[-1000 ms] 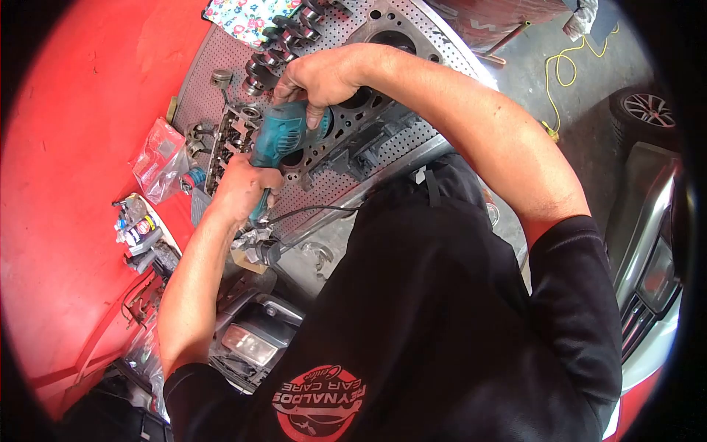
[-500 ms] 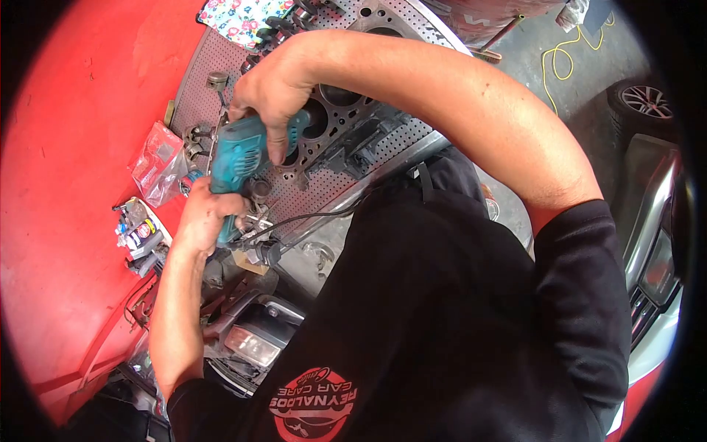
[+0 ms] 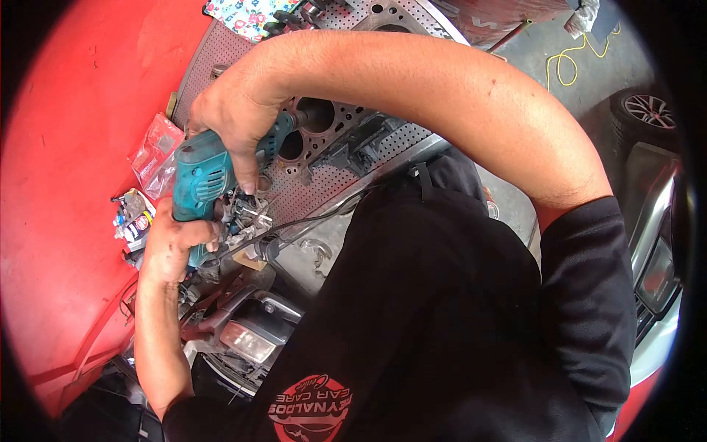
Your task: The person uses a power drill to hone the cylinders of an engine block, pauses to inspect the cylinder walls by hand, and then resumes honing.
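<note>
My left hand is wrapped round the grip of a teal power drill, near its trigger. Over the front of the drill's body lies my right hand, its thumb down along the near side and its fingers curled over the top, partly hidden. The drill's chuck points right, at an open cylinder bore of a grey engine block. Whatever is fitted in the chuck is hard to make out at the bore. A black cord runs from the handle end to the right.
The block lies on a perforated metal bench. To the left are a red panel, a plastic packet and small bottles. A floral cloth lies at the top. A headlight sits below; a wheel stands right.
Both hands and the drill have shifted left and down in the view, drawing the chuck back from the bore. Both hands keep their hold on the drill.
</note>
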Tool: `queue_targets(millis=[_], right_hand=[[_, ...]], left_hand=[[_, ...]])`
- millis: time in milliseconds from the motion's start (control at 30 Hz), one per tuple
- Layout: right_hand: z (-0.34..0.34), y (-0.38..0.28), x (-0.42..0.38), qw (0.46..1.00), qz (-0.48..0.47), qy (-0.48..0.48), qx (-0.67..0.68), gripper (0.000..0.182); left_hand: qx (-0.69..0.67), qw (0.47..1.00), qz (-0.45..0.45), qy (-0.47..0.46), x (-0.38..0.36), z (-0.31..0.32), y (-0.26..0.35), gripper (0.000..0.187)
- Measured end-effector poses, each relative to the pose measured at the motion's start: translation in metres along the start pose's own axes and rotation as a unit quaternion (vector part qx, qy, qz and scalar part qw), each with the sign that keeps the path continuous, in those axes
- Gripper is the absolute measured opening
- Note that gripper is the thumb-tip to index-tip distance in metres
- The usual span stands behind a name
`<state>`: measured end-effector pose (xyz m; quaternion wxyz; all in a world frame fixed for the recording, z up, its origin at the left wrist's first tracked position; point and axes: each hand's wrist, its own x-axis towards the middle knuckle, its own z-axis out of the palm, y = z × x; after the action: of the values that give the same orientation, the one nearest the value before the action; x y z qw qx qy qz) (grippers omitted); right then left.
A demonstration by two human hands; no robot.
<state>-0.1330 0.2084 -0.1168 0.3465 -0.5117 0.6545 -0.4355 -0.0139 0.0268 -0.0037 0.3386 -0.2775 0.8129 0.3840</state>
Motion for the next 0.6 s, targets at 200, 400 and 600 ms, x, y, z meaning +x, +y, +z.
queue_targets(millis=[200,400,600], right_hand=[[-0.005,-0.008,0.010,0.999,-0.017,-0.037,0.010,0.070],[0.006,0.005,0.009,0.999,-0.023,-0.001,0.023,0.070],[0.009,0.020,0.002,1.000,0.002,-0.011,0.027,0.072]], left_hand=[[-0.025,1.000,0.002,-0.006,-0.009,-0.010,0.001,0.035],[-0.019,1.000,0.008,0.007,-0.003,0.004,0.003,0.031],[-0.010,1.000,-0.005,-0.011,0.017,0.011,-0.011,0.023]])
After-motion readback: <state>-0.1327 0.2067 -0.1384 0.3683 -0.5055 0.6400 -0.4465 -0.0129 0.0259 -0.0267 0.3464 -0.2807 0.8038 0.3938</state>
